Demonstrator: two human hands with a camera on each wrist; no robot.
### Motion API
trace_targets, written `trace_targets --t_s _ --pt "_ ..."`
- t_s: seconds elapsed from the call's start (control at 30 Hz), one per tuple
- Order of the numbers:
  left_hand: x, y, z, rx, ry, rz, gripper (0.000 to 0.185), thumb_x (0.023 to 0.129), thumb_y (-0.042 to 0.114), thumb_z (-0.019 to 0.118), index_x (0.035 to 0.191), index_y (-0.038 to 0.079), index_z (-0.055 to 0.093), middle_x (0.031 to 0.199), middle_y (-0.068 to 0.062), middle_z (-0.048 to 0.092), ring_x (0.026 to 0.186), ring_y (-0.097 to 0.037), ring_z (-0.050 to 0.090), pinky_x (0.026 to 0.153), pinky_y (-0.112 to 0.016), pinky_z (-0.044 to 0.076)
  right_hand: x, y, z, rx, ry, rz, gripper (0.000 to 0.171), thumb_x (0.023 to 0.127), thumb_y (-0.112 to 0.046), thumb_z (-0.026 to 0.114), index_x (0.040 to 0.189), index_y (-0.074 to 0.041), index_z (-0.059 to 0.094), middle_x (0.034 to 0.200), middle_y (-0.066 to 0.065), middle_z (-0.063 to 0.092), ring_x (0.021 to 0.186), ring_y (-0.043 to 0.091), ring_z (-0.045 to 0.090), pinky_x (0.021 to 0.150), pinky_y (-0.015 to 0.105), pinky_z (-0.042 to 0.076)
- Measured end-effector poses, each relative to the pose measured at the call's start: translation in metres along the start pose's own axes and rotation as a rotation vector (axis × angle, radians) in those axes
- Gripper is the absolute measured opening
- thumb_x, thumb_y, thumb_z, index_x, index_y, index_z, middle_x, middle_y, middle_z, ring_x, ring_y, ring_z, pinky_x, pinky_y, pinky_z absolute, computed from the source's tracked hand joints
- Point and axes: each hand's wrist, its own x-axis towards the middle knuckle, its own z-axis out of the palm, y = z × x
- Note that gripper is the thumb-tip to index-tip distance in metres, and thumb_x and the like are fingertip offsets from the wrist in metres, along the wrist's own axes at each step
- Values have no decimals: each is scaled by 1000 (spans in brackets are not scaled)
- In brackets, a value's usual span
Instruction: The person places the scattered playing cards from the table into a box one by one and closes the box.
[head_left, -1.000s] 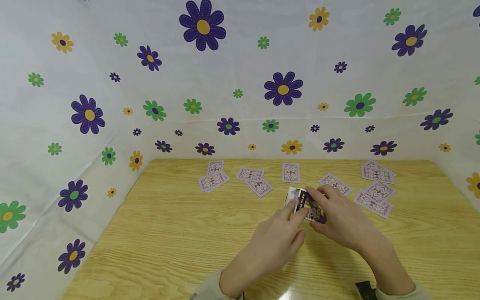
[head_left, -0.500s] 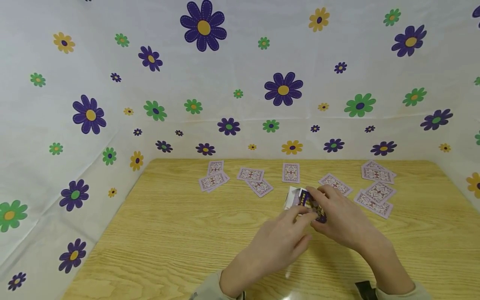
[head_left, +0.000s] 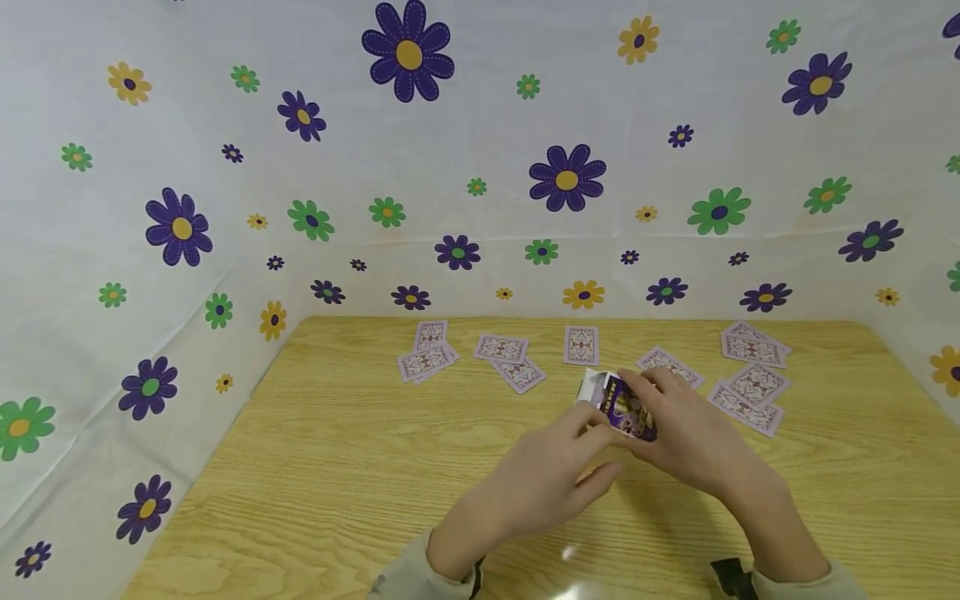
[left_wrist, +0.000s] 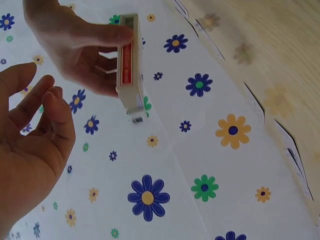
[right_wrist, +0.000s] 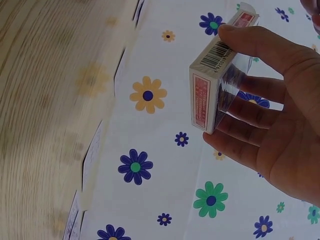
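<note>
- Right hand (head_left: 690, 437) had the card box (head_left: 632, 410) held between thumb (right_wrist: 265, 46) and fingers (right_wrist: 237, 149), thumb on one narrow side by a barcode (right_wrist: 216, 56).
- Box sat tilted, off the table (head_left: 337, 467), right of the scene's middle and nearer than the cards; purple printed face partly in sight, a white flap (head_left: 592, 382) at its far left end.
- Left hand (head_left: 551, 467) held nothing: fingers loosely bent and partly open, just beside the box on its near left; left wrist view showed a gap between them.
- Patterned backs up along the far part of the table, left to right: an overlapping group of cards (head_left: 426, 363), an overlapping pair (head_left: 517, 375), a single card (head_left: 582, 345), a card partly behind the right hand (head_left: 667, 363), then two overlapping groups at far right (head_left: 750, 397).
- Flowered white cloth (head_left: 465, 125) stood behind the table and down its left side.
- Pale sleeves (head_left: 423, 575) showed at both wrists.
</note>
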Motion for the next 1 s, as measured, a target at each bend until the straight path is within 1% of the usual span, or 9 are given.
trace_targets --t_s 0.1,0.17,0.27,0.33,0.47,0.53,0.73,0.83,1.0 --pt "-1 -5 -5 -22 57 -32 22 96 16 66 117 10 65 109 -4 56 74 -6 49 61 -7 39 0 0 0 9 -7 8 75 75 -22 87 137 3 53 118 20 58 97 28 60 76 41 57" --pt "-2 -8 -8 -19 96 -50 22 95 16 67 116 10 65 110 -4 57 76 -7 51 64 -9 42 0 0 0 13 -12 13 75 75 -20 86 138 3 52 117 19 58 93 25 59 73 38 56" --pt "-4 -13 -13 -24 135 -74 21 96 16 66 116 9 65 111 -4 59 80 -9 54 67 -13 46 0 -1 -1 13 -16 18 74 75 -19 86 138 2 53 116 18 58 92 24 59 72 36 56" --pt "-6 -16 -16 -40 154 -91 21 97 15 65 117 8 65 110 -4 59 81 -10 56 69 -15 47 0 -2 -1 13 -20 22 75 74 -19 87 138 2 53 117 18 58 92 23 58 72 36 56" --pt "-8 -25 -22 -84 175 -132 20 97 13 64 116 6 66 105 -5 60 76 -13 55 66 -16 46 0 -3 -2 13 -27 35 75 74 -19 87 138 1 53 118 18 58 93 24 59 74 38 56" --pt "-9 -29 -24 -88 182 -160 20 97 13 64 115 6 66 102 -5 60 75 -14 55 65 -16 46 0 -3 -2 16 -29 43 75 74 -19 87 138 0 53 118 18 58 94 24 59 74 39 56" --pt "-14 -46 -31 -73 218 -270 17 98 11 62 113 7 66 99 -4 60 74 -15 54 61 -20 45 0 -5 -3 21 -41 55 75 75 -20 86 140 0 52 120 18 57 95 25 59 75 39 57" --pt "-17 -56 -34 -58 238 -335 17 97 11 62 113 7 66 100 -5 60 74 -13 52 60 -21 45 0 -5 -3 24 -48 49 75 76 -20 85 140 -1 52 121 18 57 95 25 59 74 38 57" --pt "-22 -80 -32 -41 288 -429 17 95 8 63 111 5 67 100 -8 62 74 -15 52 62 -25 47 0 -5 -2 28 -63 58 75 76 -21 85 140 -1 52 120 18 57 93 23 59 72 36 56"
